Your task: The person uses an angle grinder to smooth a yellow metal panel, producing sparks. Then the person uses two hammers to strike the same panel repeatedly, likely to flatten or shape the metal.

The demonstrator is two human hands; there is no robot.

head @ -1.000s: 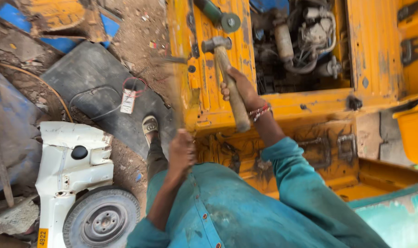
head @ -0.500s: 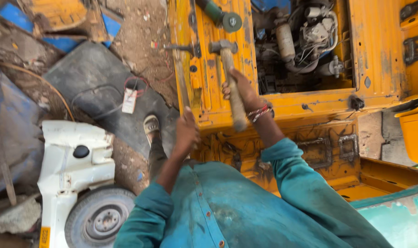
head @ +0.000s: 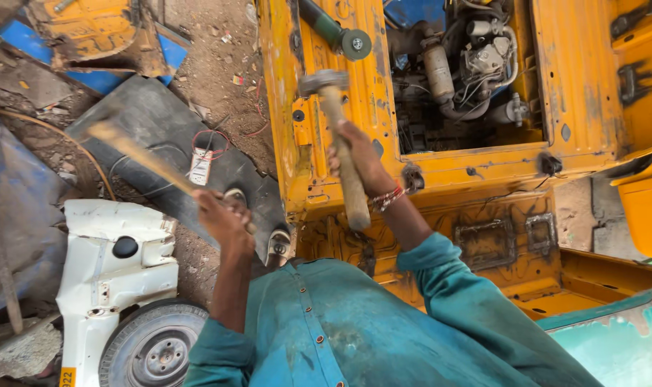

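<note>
Yellow vehicle panel (head: 319, 143) lay under the hammer (head: 336, 136) gripped by the right hand (head: 358, 158); the left hand (head: 222, 218) had just raised, clenched, a blurred stick (head: 136, 154).

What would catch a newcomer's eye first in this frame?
The bright orange vehicle body fills the upper right, its open bay showing an engine. In the centre the right hand grips a wooden-handled hammer against the orange panel, while the left hand swings a blurred long rod at left. At lower left lie a white body part and a small wheel.
</note>
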